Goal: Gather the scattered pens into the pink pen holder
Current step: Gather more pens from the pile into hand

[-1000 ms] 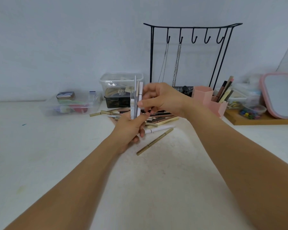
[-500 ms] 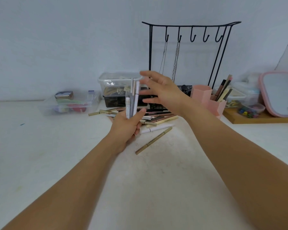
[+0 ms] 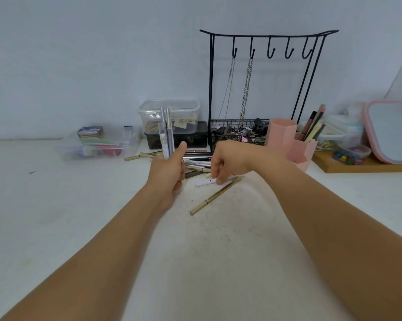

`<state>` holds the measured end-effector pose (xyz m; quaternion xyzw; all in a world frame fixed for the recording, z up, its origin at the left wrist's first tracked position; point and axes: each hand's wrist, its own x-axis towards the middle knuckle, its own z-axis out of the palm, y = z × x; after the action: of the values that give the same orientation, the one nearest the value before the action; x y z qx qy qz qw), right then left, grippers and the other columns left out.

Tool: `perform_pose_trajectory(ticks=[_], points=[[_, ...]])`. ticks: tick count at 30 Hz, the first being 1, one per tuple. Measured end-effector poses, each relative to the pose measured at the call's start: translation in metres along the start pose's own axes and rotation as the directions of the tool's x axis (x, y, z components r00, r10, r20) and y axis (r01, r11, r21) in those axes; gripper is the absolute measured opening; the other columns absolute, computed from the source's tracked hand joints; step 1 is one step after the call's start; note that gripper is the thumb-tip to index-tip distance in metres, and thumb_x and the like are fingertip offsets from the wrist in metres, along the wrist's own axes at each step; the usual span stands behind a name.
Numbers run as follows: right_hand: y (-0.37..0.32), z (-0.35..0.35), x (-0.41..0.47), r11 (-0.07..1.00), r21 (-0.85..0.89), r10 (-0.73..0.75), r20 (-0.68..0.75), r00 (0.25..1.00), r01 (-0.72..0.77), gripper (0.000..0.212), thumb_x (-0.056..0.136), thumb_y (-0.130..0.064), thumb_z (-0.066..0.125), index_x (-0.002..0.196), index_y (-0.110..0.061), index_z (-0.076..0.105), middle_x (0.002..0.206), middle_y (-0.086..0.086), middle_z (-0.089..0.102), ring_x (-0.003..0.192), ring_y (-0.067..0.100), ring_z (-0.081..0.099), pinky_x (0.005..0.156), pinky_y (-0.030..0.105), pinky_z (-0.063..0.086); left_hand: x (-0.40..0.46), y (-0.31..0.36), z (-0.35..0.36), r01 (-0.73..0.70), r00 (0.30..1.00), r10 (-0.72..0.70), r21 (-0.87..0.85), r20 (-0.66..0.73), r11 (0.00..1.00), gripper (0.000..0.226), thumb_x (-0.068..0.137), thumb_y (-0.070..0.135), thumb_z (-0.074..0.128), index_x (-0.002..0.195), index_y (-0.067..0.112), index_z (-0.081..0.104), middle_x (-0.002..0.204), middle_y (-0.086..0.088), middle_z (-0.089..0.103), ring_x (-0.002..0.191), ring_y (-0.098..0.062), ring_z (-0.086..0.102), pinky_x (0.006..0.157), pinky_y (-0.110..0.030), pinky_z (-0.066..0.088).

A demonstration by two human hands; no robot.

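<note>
**K:** White tabletop (image 3: 218,262), head view. Nearest loose item is the gold pen (image 3: 215,196), lying alone on a diagonal, far end up and to the right.

**M:** Hands?

**K:** Right hand (image 3: 230,159) is down at the white pen (image 3: 205,182), just behind the gold one. Fingers curled, tips touching its right end. Pinched or only touching, cannot tell. Its long axis runs left-right, a little tilted.

**M:** Left?

**K:** Left hand (image 3: 170,169) grips a bundle of pens (image 3: 167,133) upright, fingers wrapped, thumb up. So the right is the nearer free hand.

**M:** Rest of the pile?

**K:** Scattered pens (image 3: 195,162) lie between and behind the hands, mostly crosswise.

**M:** Holder?

**K:** Pink pen holder (image 3: 290,142) stands beyond the right wrist, a few pens already in its right cup. My read: white pen goes right and away.
</note>
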<state>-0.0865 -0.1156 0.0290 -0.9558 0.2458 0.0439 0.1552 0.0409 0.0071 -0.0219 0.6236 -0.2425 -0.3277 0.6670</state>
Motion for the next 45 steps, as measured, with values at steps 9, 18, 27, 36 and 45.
perform_pose_trajectory(ticks=[9, 18, 27, 36, 45], points=[[0.006, -0.029, -0.015, 0.84, 0.523, -0.023, -0.227, 0.974, 0.142, 0.01, 0.095, -0.011, 0.065, 0.096, -0.004, 0.071, 0.071, 0.004, 0.069, 0.055, 0.01, 0.059, 0.053, 0.019, 0.049, -0.008, 0.0, 0.004, 0.021, 0.991, -0.021, -0.001, 0.13, 1.0, 0.048, 0.09, 0.06, 0.064, 0.072, 0.022, 0.042, 0.053, 0.006, 0.038, 0.043, -0.008, 0.031, 0.037, -0.02, 0.026], [-0.013, -0.024, -0.009, 0.633, 0.735, -0.09, -0.244, 0.965, 0.245, 0.011, 0.096, -0.005, 0.06, 0.098, 0.005, 0.065, 0.08, 0.018, 0.067, 0.062, 0.018, 0.061, 0.06, 0.027, 0.054, -0.011, -0.003, 0.008, -0.102, 0.956, 0.096, 0.007, 0.277, 0.995, 0.058, 0.061, 0.068, 0.073, 0.08, 0.017, 0.053, 0.06, -0.001, 0.05, 0.046, -0.01, 0.041, 0.035, -0.019, 0.026], [-0.022, -0.009, 0.0, 0.777, 0.575, -0.093, -0.295, 0.951, 0.254, 0.023, 0.089, -0.013, 0.075, 0.099, 0.007, 0.07, 0.077, 0.016, 0.074, 0.062, 0.013, 0.069, 0.059, 0.021, 0.056, -0.008, -0.007, 0.007, -0.064, 0.956, 0.06, 0.003, 0.286, 0.998, 0.02, 0.096, 0.032, 0.069, 0.094, 0.016, 0.057, 0.055, 0.001, 0.047, 0.044, -0.012, 0.041, 0.035, -0.018, 0.024], [0.015, -0.023, -0.006, 0.946, 0.305, 0.031, -0.429, 0.903, 0.113, 0.005, 0.087, -0.019, 0.077, 0.09, -0.015, 0.076, 0.077, -0.004, 0.073, 0.068, 0.005, 0.066, 0.064, 0.023, 0.054, -0.005, -0.002, 0.005, -0.018, 0.986, 0.028, -0.059, 0.165, 0.998, 0.042, 0.09, 0.052, 0.07, 0.077, 0.022, 0.044, 0.056, 0.004, 0.04, 0.047, -0.01, 0.036, 0.036, -0.018, 0.026], [0.05, -0.006, 0.001, 0.992, 0.007, 0.124, -0.153, 0.98, -0.124, 0.018, 0.08, -0.008, 0.081, 0.088, -0.023, 0.075, 0.085, -0.004, 0.069, 0.082, 0.014, 0.064, 0.063, 0.019, 0.043, -0.002, -0.003, 0.002, -0.01, 0.992, 0.016, -0.049, 0.124, 0.999, 0.041, 0.091, 0.048, 0.07, 0.077, 0.022, 0.042, 0.055, 0.005, 0.037, 0.047, -0.01, 0.032, 0.035, -0.019, 0.024]])
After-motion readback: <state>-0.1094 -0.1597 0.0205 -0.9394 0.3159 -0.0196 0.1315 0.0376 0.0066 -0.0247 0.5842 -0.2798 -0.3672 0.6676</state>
